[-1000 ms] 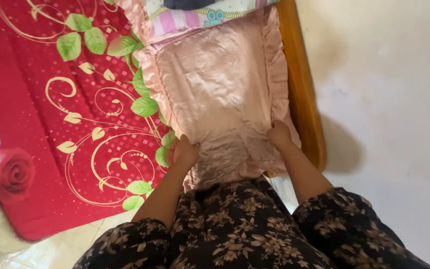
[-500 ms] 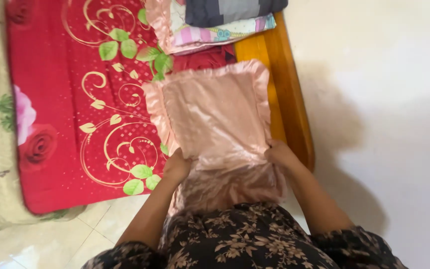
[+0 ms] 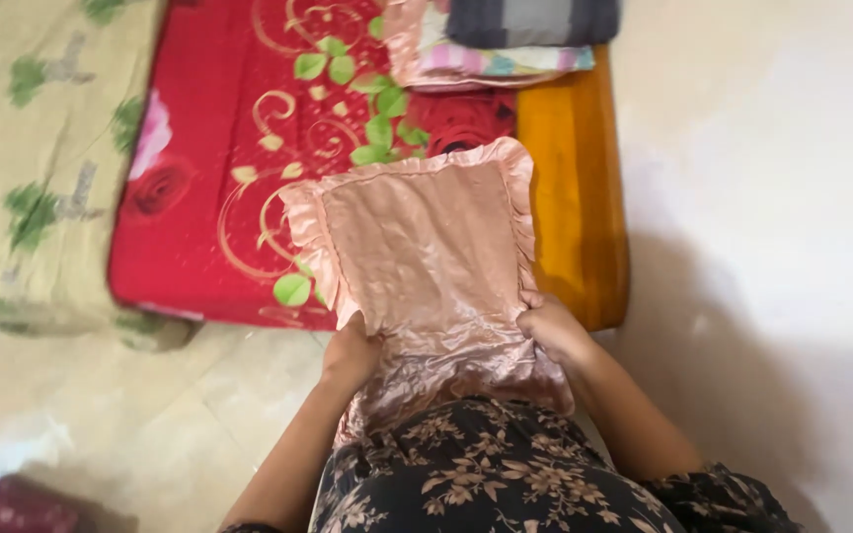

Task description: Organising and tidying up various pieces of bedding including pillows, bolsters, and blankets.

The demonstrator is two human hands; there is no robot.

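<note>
Broadly, a red flowered mattress (image 3: 209, 197) fills the scene's upper middle, an orange wooden bed frame (image 3: 575, 188) along its right edge. Over its near corner hangs a pink satin ruffled pillowcase (image 3: 426, 247) (crumpled toward the body). The left hand (image 3: 350, 353) and right hand (image 3: 550, 328) are both closed on its lower edge, fingertips hidden under fabric. Folded bedding (image 3: 505, 39) beyond the mattress is cut off.

A home bedroom: a bed (image 3: 575, 188) with wooden frame, red floral sheet (image 3: 219, 168), stacked pillows (image 3: 505, 44) and tiled floor (image 3: 150, 424).
</note>
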